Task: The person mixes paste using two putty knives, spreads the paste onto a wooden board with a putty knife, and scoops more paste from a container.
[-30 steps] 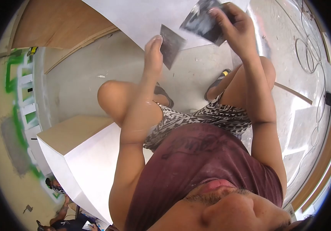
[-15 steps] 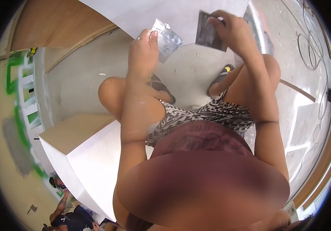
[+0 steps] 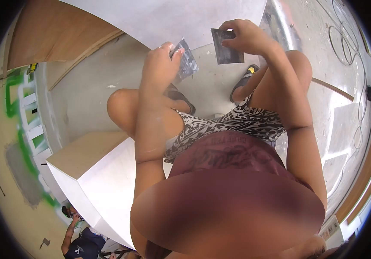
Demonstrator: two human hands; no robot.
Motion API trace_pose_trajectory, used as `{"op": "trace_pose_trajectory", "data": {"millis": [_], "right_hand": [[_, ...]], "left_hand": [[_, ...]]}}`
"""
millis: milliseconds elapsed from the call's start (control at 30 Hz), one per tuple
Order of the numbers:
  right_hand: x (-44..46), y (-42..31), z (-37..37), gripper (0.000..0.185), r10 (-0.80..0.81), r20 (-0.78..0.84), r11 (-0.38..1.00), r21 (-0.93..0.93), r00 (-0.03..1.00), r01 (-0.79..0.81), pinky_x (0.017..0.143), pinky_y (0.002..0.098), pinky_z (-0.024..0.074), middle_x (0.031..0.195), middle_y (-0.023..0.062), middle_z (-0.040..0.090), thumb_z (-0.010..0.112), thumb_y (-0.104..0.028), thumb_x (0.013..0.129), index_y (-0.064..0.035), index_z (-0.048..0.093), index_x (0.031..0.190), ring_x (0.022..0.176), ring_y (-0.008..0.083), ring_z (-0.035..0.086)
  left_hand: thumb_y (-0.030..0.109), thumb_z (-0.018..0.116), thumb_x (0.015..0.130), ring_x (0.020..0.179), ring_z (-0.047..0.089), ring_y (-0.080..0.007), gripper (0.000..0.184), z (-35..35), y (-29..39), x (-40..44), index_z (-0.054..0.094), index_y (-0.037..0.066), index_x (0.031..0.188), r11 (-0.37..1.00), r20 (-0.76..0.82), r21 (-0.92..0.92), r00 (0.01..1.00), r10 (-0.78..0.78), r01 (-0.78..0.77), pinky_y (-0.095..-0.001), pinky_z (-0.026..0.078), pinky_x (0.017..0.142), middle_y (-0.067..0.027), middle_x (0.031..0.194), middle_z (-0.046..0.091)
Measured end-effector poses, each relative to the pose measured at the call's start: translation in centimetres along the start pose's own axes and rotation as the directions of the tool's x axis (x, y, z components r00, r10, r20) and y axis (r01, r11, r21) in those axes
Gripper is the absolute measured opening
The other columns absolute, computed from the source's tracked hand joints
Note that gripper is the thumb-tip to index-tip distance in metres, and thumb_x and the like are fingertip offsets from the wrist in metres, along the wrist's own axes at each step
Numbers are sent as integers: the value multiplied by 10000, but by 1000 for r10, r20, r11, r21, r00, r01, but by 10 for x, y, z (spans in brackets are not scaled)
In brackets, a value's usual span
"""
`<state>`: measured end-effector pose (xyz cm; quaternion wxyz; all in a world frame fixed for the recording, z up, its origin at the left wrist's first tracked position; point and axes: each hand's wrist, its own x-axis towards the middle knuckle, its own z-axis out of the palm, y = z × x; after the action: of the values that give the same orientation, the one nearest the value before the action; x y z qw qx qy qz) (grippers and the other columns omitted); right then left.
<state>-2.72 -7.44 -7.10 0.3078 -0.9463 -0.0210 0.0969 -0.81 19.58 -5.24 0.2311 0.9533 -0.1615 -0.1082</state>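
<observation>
My left hand (image 3: 161, 64) is closed on a thin square metal plate (image 3: 188, 60), its face smeared with pale, shiny material. To its right, my right hand (image 3: 248, 38) pinches a second, dark square plate (image 3: 227, 51) by its upper edge. The two plates are apart, held above the floor and near the lower edge of a large white panel (image 3: 181, 19). Whether either plate touches the panel cannot be made out.
A white box-like piece (image 3: 103, 185) stands at my left side, and a brown wooden panel (image 3: 60, 32) lies upper left. Cables (image 3: 345, 45) and a strip (image 3: 333, 90) are on the floor at right. Another person (image 3: 82, 244) is at the lower left.
My left hand has turned its plate, now seen more edge-on than half a second ago. The right hand and its plate have shifted slightly left. The view has also moved a little.
</observation>
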Motion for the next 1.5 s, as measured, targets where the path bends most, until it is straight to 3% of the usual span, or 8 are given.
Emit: {"op": "trace_pose_trajectory", "data": {"millis": [233, 367, 500, 567, 700, 767, 867, 1500], "right_hand": [[-30, 20, -88, 190, 5, -198, 866, 490, 980, 95, 612, 245, 505, 829, 17, 692, 756, -89, 879, -10, 689, 1038, 691, 90, 611], [-76, 76, -127, 212, 252, -681, 492, 702, 688, 515, 674, 249, 518, 922, 18, 697, 746, -128, 918, -7, 667, 1074, 768, 85, 639], [-148, 195, -125, 359, 565, -631, 372, 770, 532, 518, 723, 277, 549, 984, 29, 695, 729, -142, 925, 6, 605, 1228, 812, 119, 657], [-193, 248, -104, 384, 668, -429, 392, 898, 608, 203, 665, 294, 549, 948, 41, 688, 723, -89, 899, -61, 605, 1263, 800, 114, 645], [-198, 299, -45, 374, 799, -340, 548, 751, 496, -369, 753, 365, 537, 851, 147, 707, 765, -178, 829, -67, 671, 1173, 762, 228, 666], [-196, 319, -27, 368, 722, -441, 678, 302, 533, -670, 836, 425, 584, 982, 183, 747, 728, -194, 779, -88, 720, 1131, 906, 321, 735], [-179, 342, 3, 379, 745, -321, 637, 85, 584, -766, 888, 460, 564, 1068, 189, 739, 663, -162, 772, -111, 740, 1140, 1006, 366, 709], [-138, 392, 99, 240, 600, -48, 761, -275, 799, -588, 805, 475, 592, 1051, 207, 735, 552, -75, 879, -29, 749, 1008, 966, 377, 726]], "left_hand": [[129, 743, 871, 792, 689, -230, 222, -6, -14, 0, 689, -23, 1024, 977, 67, -212, 998, 7, 7, -342, 535, 757, -169, 885, 726], [98, 723, 912, 877, 649, -170, 199, -4, -21, 2, 705, -33, 1060, 942, -117, -292, 984, 137, -166, -317, 527, 802, -87, 980, 699], [115, 718, 929, 898, 640, -174, 240, 4, -14, 8, 690, -74, 1074, 970, -267, -209, 962, 63, -121, -321, 519, 853, -104, 1019, 695], [114, 706, 943, 913, 633, -177, 259, 21, -17, 11, 678, -85, 1106, 950, -319, -300, 948, -11, -90, -320, 513, 865, -112, 1043, 689], [116, 685, 968, 955, 619, -173, 285, 41, -26, 9, 655, -87, 1167, 894, -326, -448, 930, -169, 5, -310, 505, 872, -118, 1070, 678], [118, 685, 969, 951, 620, -172, 281, 44, -24, 5, 657, -86, 1159, 883, -332, -470, 924, -188, 11, -308, 504, 872, -117, 1067, 680], [145, 693, 971, 941, 623, -167, 298, 44, -29, 0, 655, -85, 1155, 869, -296, -494, 936, -193, 23, -304, 510, 859, -115, 1059, 681], [100, 709, 952, 933, 634, -158, 302, 47, -8, 0, 638, -102, 1165, 846, -240, -532, 949, -205, 48, -296, 521, 861, -117, 1053, 679]]}}
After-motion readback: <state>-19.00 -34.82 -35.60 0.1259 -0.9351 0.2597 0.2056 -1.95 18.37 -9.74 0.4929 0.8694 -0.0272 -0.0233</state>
